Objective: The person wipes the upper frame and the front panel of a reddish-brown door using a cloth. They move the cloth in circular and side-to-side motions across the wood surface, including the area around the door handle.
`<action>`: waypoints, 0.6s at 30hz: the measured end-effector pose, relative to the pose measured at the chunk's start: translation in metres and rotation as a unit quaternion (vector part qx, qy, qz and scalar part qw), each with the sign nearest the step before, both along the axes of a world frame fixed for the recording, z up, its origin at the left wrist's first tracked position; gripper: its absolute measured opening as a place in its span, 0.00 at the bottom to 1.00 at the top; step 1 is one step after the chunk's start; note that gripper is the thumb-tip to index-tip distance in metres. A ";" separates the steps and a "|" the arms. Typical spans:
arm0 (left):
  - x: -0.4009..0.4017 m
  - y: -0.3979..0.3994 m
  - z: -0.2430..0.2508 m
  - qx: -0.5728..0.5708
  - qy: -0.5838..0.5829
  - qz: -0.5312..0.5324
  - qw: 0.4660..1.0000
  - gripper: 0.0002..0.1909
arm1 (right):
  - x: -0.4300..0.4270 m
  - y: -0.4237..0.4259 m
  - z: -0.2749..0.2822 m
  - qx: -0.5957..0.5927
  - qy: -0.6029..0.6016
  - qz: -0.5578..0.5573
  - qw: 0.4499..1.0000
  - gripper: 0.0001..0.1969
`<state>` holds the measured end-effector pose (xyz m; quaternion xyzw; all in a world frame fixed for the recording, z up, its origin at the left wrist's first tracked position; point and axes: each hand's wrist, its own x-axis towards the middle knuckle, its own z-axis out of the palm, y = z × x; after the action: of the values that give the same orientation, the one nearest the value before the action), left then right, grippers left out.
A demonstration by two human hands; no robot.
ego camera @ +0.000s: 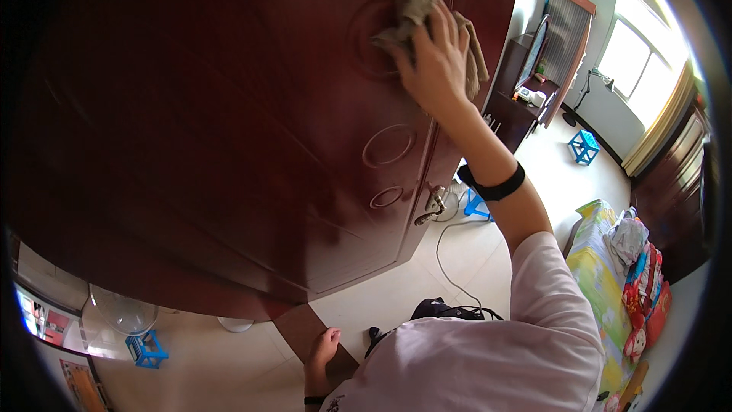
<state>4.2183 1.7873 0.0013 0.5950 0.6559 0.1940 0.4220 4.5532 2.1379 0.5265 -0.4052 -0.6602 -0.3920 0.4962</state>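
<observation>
A dark red-brown wooden door point(229, 126) with a glossy surface fills the upper left and middle. My right hand point(437, 60) is raised to it, pressing a crumpled grey-brown cloth point(420, 6) against a round carved ring near the door's edge. Part of the cloth hangs out past the little-finger side. Two smaller oval rings point(389, 146) lie below on the panel, and a metal lever handle point(432, 206) sits lower still. My left hand point(324, 346) hangs low by my side with its fingers curled, and nothing shows in it.
A bed point(597, 280) with patterned bedding stands at right. Beyond are a dresser with a mirror point(532, 57), a blue plastic stool point(583, 147) and a desk lamp point(600, 77). A cable point(443, 257) crosses the tiled floor. Another blue stool point(147, 349) and a fan point(124, 309) are lower left.
</observation>
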 end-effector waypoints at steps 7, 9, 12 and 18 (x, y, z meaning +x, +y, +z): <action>0.025 0.017 0.010 0.021 -0.025 -0.049 0.998 0.15 | -0.044 -0.015 -0.029 -0.002 -0.041 0.011 0.999 0.18; 0.034 0.022 0.012 0.029 -0.025 -0.057 0.998 0.15 | -0.037 -0.009 -0.060 0.015 -0.047 0.030 0.998 0.16; 0.034 0.018 0.009 0.037 -0.019 -0.065 0.997 0.15 | -0.020 -0.018 -0.103 -0.024 -0.016 0.020 0.999 0.12; 0.036 0.014 0.018 0.003 -0.006 -0.048 0.999 0.14 | 0.057 -0.047 -0.188 -0.409 0.297 0.143 0.851 0.12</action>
<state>4.2538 1.8016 0.0196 0.6263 0.6231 0.1791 0.4329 4.6100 2.0905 0.3383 -0.5698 -0.6327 0.1282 0.5085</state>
